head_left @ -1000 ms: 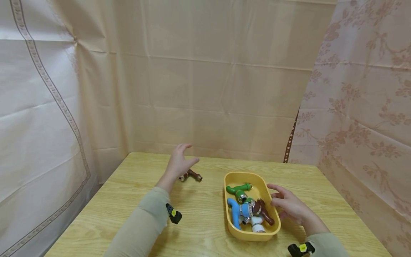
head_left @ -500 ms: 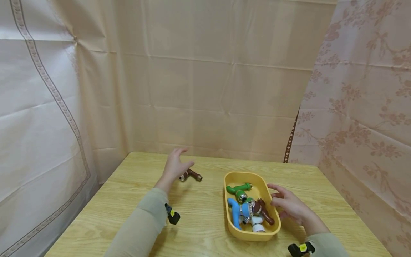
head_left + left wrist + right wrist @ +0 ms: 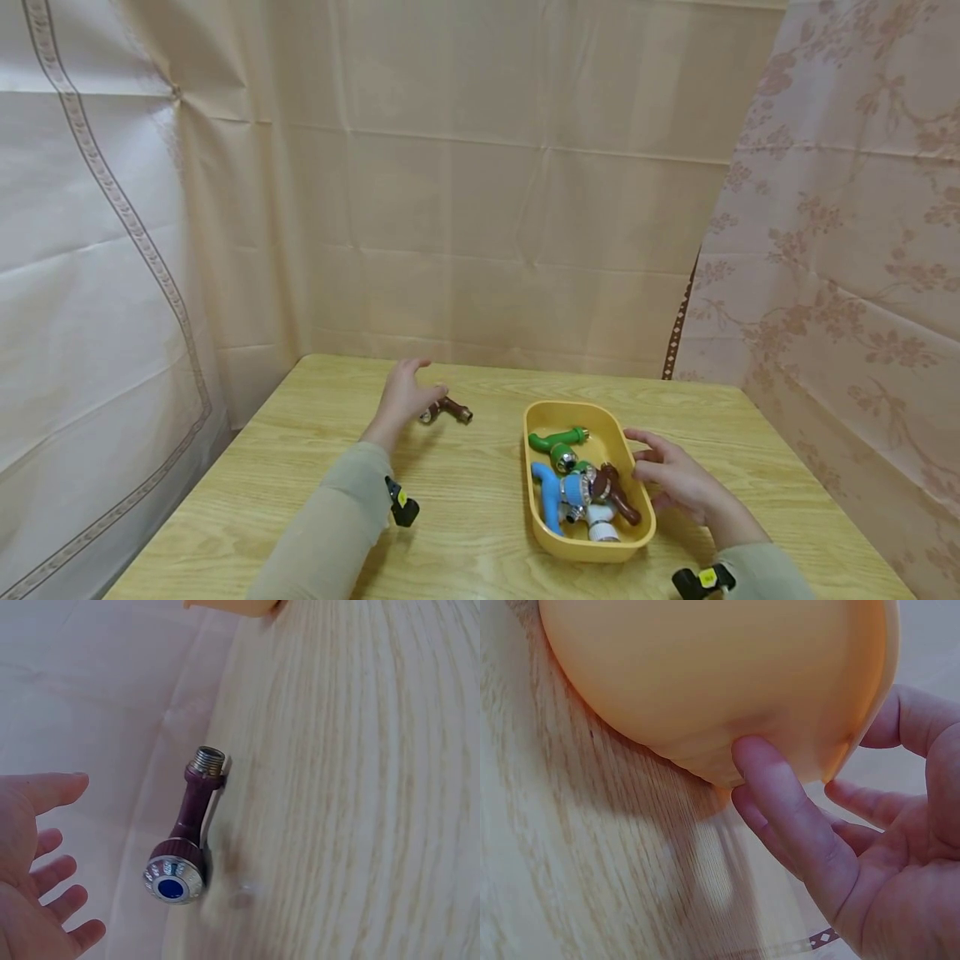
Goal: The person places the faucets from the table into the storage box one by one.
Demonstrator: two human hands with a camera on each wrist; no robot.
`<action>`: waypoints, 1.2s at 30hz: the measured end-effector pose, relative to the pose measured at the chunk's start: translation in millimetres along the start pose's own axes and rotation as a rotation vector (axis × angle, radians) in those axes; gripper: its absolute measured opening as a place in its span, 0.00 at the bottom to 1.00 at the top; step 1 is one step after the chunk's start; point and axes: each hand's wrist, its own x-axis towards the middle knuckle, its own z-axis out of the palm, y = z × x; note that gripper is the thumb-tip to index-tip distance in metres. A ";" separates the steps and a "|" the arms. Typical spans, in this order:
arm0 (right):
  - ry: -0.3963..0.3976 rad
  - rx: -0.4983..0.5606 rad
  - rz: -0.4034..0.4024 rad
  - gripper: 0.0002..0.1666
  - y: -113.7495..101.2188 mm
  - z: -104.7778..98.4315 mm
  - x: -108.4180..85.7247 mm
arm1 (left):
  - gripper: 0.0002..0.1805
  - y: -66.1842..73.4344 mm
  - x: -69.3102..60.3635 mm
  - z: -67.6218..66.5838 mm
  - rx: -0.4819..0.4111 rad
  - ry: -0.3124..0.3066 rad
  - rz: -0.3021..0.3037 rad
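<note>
A dark brown faucet [image 3: 453, 409] with a threaded brass end and a silver cap lies on the table's far left part. My left hand [image 3: 402, 397] hovers just left of it, fingers spread and apart from it. In the left wrist view the faucet [image 3: 190, 817] shows whole, with the hand [image 3: 37, 862] beside it. The yellow bin [image 3: 536, 542] stands at right centre, holding green [image 3: 561, 439], blue [image 3: 551, 500], white [image 3: 600, 523] and brown [image 3: 620, 497] faucets. My right hand [image 3: 686, 479] touches the bin's right side; its fingers [image 3: 772, 780] lie against the outer wall.
The wooden table [image 3: 465, 500] ends at a beige curtain [image 3: 487, 208] behind it. Patterned curtain [image 3: 847, 275] hangs on the right and pale cloth [image 3: 90, 333] on the left. Each wrist wears a small black camera [image 3: 405, 504].
My left hand has moved slightly left and down toward the table beside the brown faucet. My right hand and the bin have stayed in place.
</note>
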 end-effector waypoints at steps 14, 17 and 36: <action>0.004 -0.003 0.006 0.46 1.2 0.0 1.0 | 0.38 -9.6 -5.4 7.7 -0.039 -0.058 -0.057; 0.002 -0.004 0.007 0.46 0.6 0.0 1.2 | 0.39 -10.8 -6.5 8.8 -0.046 -0.073 -0.063; -0.004 0.005 -0.007 0.47 0.3 -0.7 2.2 | 0.39 -25.8 -10.1 15.4 -0.061 -0.120 -0.109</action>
